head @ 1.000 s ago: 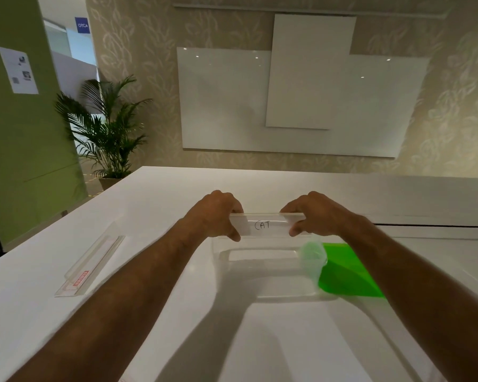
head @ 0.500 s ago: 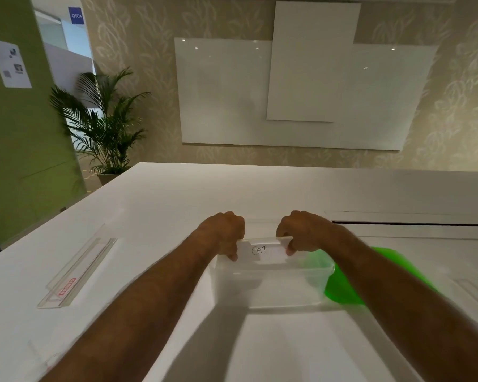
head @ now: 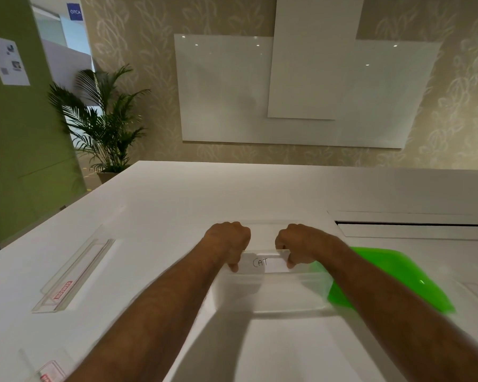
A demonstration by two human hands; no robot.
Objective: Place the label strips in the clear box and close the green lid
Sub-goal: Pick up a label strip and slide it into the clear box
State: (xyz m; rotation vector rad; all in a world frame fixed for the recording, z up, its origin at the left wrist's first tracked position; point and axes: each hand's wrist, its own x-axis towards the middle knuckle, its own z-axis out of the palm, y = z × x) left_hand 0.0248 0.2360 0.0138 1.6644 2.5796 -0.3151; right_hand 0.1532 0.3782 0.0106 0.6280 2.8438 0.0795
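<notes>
Both hands, left hand (head: 228, 241) and right hand (head: 297, 244), pinch the CAT strip (head: 262, 263) inside the clear box (head: 273, 296). The green lid (head: 392, 279) lies beside it; another strip (head: 75, 274) waits on the tabletop (head: 204, 194).

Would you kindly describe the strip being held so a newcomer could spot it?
On the white table, find the clear box beside the green lid. Both hands hold a clear strip over it. Unlike the red-printed strips at left, it reads CAT.
</notes>
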